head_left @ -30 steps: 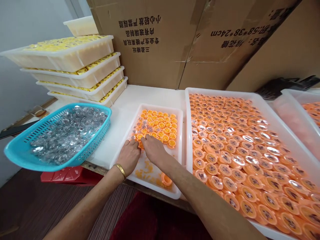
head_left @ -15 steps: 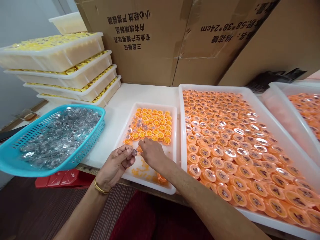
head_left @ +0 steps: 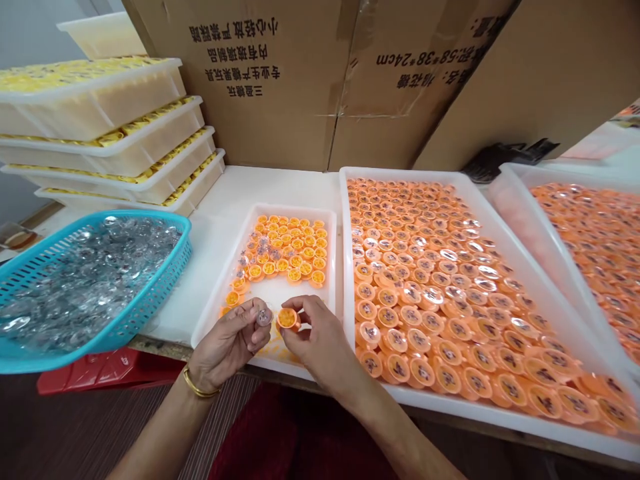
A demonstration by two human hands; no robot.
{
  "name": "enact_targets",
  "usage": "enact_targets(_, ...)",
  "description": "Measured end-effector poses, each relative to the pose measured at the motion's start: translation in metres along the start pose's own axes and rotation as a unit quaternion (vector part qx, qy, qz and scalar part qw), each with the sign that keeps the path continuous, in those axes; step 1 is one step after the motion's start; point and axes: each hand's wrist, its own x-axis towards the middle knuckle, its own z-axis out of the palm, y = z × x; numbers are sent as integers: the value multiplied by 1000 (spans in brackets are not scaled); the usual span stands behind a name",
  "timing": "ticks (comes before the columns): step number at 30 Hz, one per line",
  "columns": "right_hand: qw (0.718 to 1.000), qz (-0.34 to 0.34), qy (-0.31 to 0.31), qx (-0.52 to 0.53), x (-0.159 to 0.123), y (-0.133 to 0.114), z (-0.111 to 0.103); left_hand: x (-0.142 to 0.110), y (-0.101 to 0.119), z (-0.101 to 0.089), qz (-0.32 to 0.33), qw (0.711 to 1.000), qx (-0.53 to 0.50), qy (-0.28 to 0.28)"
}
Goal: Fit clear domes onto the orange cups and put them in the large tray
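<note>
The left hand (head_left: pixel 233 337) has its grip pinched, thumb against fingers, on a clear round lid (head_left: pixel 264 317). Just to its right, the right hand (head_left: pixel 323 340) has its grip slightly parted around an orange cup (head_left: pixel 287 318) with yellow-orange contents, thumb and fingers at its sides. Both are above the near part of a small tray (head_left: pixel 273 291), filled cups crowding its far part. A blue basket (head_left: pixel 163 297) stands left on the tabletop (head_left: pixel 280 184), a large tray (head_left: pixel 347 267) right.
</note>
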Motion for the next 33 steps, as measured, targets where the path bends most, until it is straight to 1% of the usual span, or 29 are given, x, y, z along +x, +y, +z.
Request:
enact_targets(2,999,6,22,42,-7,1,-1,1,-4,2,-5,1000,22,6)
enact_targets(4,998,10,33,60,-10,2,-4,3,-7,6,-2,998,52,19)
enact_targets(8,997,9,46,56,-12,6,-11,7,-11,16,11,994,104,41)
enact_targets(13,997,-20,57,46,-15,10,-12,9,-14,21,30,987,147,57)
enact_targets(16,997,-26,60,49,-16,11,-12,9,-14,19,43,987,138,66)
enact_targets(22,996,5,59,66,-14,10,-12,10,-12,13,37,993,83,76)
enact_targets(25,994,12,56,88,-11,12,-10,11,-12,17,23,994,72,75)
enact_targets(27,994,16,61,93,-10,13,-9,11,-11,22,22,993,84,82)
enact_targets(29,994,16,66,89,-9,14,-9,10,-10,29,35,986,133,93)
enact_targets(30,994,13,69,85,-9,13,-9,10,-10,33,49,978,175,98)
enact_targets(31,994,9,70,80,-9,13,-10,10,-9,38,67,966,227,101)
enact_targets(33,995,-1,68,71,-10,11,-11,11,-8,46,112,929,337,103)
